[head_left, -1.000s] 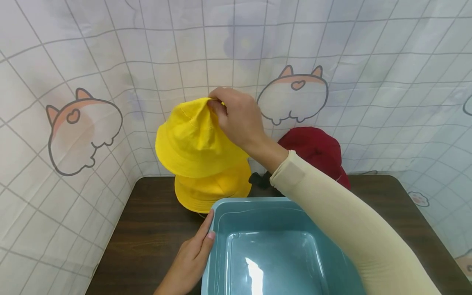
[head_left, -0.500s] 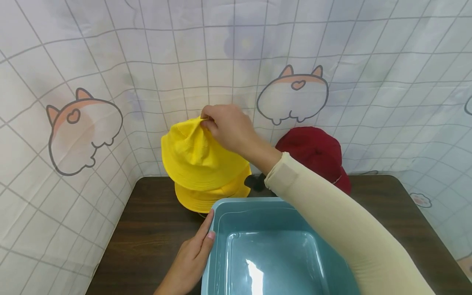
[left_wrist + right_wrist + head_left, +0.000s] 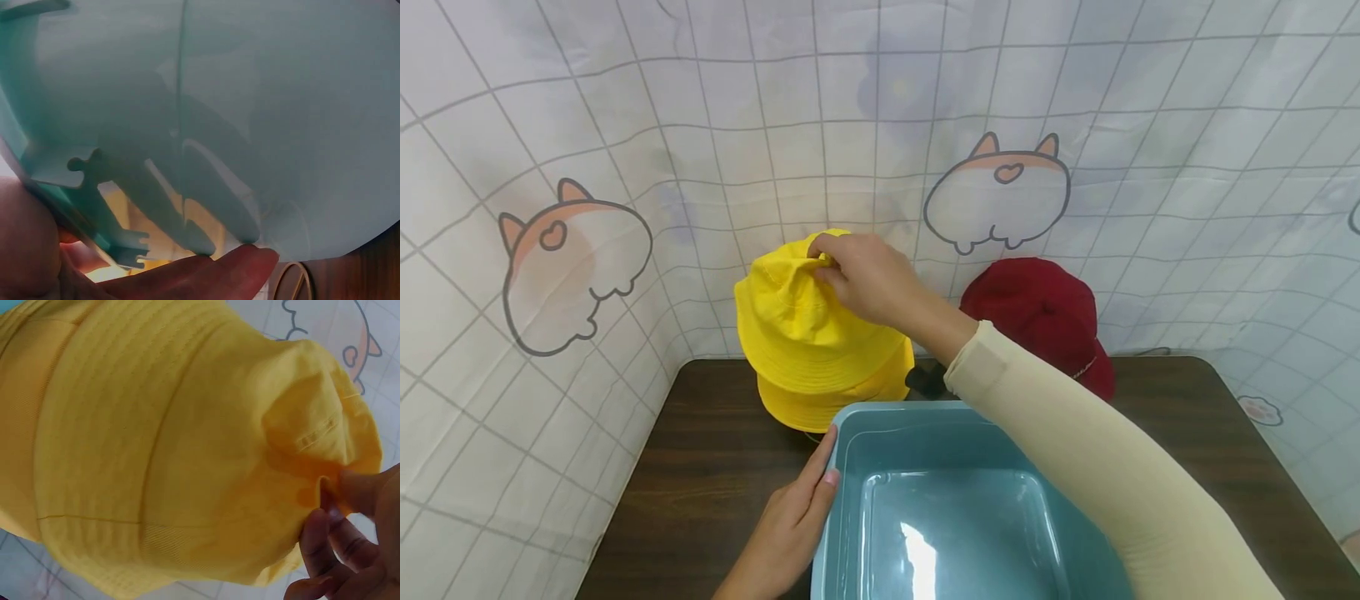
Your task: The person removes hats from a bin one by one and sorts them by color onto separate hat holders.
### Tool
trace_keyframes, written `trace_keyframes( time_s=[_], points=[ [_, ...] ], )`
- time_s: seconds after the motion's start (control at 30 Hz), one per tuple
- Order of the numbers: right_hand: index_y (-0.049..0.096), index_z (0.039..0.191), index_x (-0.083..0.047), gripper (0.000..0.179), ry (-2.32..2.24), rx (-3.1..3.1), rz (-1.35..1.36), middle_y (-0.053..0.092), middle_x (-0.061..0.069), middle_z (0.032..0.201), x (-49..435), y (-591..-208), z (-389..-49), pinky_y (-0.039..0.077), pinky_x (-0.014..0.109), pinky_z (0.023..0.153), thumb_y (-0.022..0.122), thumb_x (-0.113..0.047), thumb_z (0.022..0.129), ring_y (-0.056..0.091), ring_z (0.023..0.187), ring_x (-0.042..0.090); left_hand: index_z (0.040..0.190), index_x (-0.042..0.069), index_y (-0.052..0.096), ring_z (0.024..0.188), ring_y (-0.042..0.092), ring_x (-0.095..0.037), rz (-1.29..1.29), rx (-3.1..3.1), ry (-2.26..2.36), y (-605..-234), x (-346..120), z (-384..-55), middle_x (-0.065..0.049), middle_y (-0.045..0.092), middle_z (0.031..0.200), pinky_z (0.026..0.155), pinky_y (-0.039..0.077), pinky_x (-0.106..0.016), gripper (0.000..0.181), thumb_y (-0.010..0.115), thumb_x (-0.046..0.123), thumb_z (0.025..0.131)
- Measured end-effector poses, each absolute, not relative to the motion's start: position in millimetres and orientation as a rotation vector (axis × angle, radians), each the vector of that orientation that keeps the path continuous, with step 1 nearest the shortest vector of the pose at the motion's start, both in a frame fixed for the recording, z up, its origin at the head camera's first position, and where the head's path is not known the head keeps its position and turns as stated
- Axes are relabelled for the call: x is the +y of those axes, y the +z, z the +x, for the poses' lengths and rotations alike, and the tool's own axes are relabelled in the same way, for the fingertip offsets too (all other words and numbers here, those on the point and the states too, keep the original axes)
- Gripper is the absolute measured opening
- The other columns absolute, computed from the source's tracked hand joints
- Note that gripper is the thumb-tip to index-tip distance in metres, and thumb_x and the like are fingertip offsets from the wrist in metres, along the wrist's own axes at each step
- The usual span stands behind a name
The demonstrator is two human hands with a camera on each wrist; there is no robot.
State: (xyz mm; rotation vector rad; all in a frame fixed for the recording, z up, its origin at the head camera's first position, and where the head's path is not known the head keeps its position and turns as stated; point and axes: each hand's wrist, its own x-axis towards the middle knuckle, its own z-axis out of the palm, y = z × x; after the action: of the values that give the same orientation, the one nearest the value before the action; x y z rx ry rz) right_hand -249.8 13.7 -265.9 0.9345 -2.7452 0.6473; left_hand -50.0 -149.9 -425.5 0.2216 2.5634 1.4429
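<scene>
A yellow bucket hat (image 3: 808, 342) sits over a second yellow hat (image 3: 797, 408) at the back of the table, left of the middle. My right hand (image 3: 872, 279) pinches a fold of the upper hat's crown between thumb and fingers, also seen on the hat (image 3: 206, 431) in the right wrist view. My left hand (image 3: 782, 525) grips the left rim of a blue-green plastic tub (image 3: 917, 407). From the left wrist camera, its fingers (image 3: 244, 272) lie against the tub's outer wall under the rim.
Behind my right forearm, a dark red hat (image 3: 1030, 312) lies at the back right, with a black object (image 3: 927, 379) beside it. The tub covers the front middle of the dark wooden table (image 3: 700, 467). A white grid-patterned curtain (image 3: 760, 108) hangs close behind.
My right hand has come down with the upper yellow hat, which now overlaps the lower one more and has a slacker crown. The left hand and tub have stayed put.
</scene>
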Motion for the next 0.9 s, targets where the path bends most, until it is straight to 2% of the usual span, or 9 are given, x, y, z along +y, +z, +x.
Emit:
trace_keyframes(
  time_s=[0.1, 0.2, 0.33, 0.43, 0.53, 0.63, 0.77, 0.9],
  points=[
    [0.056, 0.139, -0.020, 0.038, 0.722, -2.740, 0.924, 0.065, -0.002, 0.099, 19.2, -268.2, -250.2, 0.050, 0.030, 0.075, 0.061, -0.033, 0.103, 0.056, 0.085, 0.017, 0.161, 0.045, 0.022, 0.122, 0.064, -0.019, 0.234, 2.590, 1.413, -425.3, -152.2, -51.7, -0.001, 0.057, 0.149, 0.104, 0.050, -0.054, 0.055, 0.039, 0.052, 0.108],
    [0.051, 0.144, -0.022, 0.049, 0.835, -2.719, 0.884, 0.062, -0.002, 0.098, 27.6, -269.3, -250.6, 0.050, 0.030, 0.070, 0.062, -0.042, 0.101, 0.055, 0.081, 0.017, 0.160, 0.042, 0.029, 0.116, 0.065, -0.013, 0.222, 2.662, 1.376, -421.7, -157.5, -54.4, 0.003, 0.066, 0.136, 0.103, 0.052, -0.048, 0.054, 0.043, 0.048, 0.109],
    [0.052, 0.144, -0.023, 0.050, 1.038, -2.669, 0.770, 0.063, 0.000, 0.096, 42.5, -272.4, -254.7, 0.048, 0.032, 0.063, 0.058, -0.047, 0.101, 0.055, 0.072, 0.020, 0.157, 0.028, 0.041, 0.102, 0.070, -0.013, 0.162, 2.713, 1.453, -409.3, -172.6, -65.1, 0.000, 0.071, 0.126, 0.082, 0.060, -0.033, 0.049, 0.042, 0.042, 0.110],
    [0.054, 0.140, -0.021, 0.045, 1.191, -2.646, 0.616, 0.065, 0.003, 0.100, 54.9, -277.0, -258.9, 0.049, 0.033, 0.066, 0.051, -0.048, 0.105, 0.057, 0.078, 0.022, 0.152, 0.019, 0.048, 0.097, 0.072, -0.020, 0.112, 2.726, 1.554, -398.6, -190.3, -80.9, -0.009, 0.070, 0.124, 0.070, 0.060, -0.026, 0.048, 0.039, 0.042, 0.111],
    [0.055, 0.136, -0.019, 0.043, 1.325, -2.667, 0.429, 0.067, 0.007, 0.106, 65.7, -282.7, -263.3, 0.050, 0.034, 0.069, 0.045, -0.048, 0.107, 0.059, 0.086, 0.023, 0.147, 0.014, 0.052, 0.099, 0.071, -0.026, 0.043, 2.787, 1.569, -388.6, -209.5, -100.5, -0.012, 0.068, 0.120, 0.072, 0.061, -0.027, 0.051, 0.036, 0.046, 0.111],
    [0.055, 0.134, -0.018, 0.042, 1.430, -2.720, 0.246, 0.066, 0.010, 0.110, 73.4, -290.0, -267.9, 0.050, 0.035, 0.070, 0.044, -0.049, 0.107, 0.059, 0.086, 0.026, 0.147, 0.013, 0.051, 0.105, 0.069, -0.030, -0.048, 2.817, 1.568, -381.3, -226.4, -121.0, -0.014, 0.065, 0.125, 0.075, 0.061, -0.027, 0.058, 0.034, 0.053, 0.109],
    [0.057, 0.133, -0.018, 0.042, 1.467, -2.835, 0.064, 0.065, 0.009, 0.116, 78.9, -303.0, -273.0, 0.051, 0.034, 0.072, 0.050, -0.049, 0.105, 0.060, 0.087, 0.027, 0.157, 0.015, 0.038, 0.116, 0.064, -0.033, -0.127, 2.781, 1.534, -378.5, -240.7, -147.4, -0.017, 0.056, 0.143, 0.083, 0.061, -0.033, 0.067, 0.035, 0.059, 0.106],
    [0.056, 0.135, -0.017, 0.046, 1.406, -3.034, 0.016, 0.063, 0.009, 0.129, 81.2, -317.8, -275.3, 0.052, 0.033, 0.072, 0.055, -0.050, 0.103, 0.062, 0.092, 0.027, 0.163, 0.018, 0.025, 0.126, 0.060, -0.037, -0.133, 2.671, 1.534, -384.4, -243.7, -169.3, -0.019, 0.048, 0.152, 0.089, 0.060, -0.041, 0.070, 0.043, 0.054, 0.106]
  ],
)
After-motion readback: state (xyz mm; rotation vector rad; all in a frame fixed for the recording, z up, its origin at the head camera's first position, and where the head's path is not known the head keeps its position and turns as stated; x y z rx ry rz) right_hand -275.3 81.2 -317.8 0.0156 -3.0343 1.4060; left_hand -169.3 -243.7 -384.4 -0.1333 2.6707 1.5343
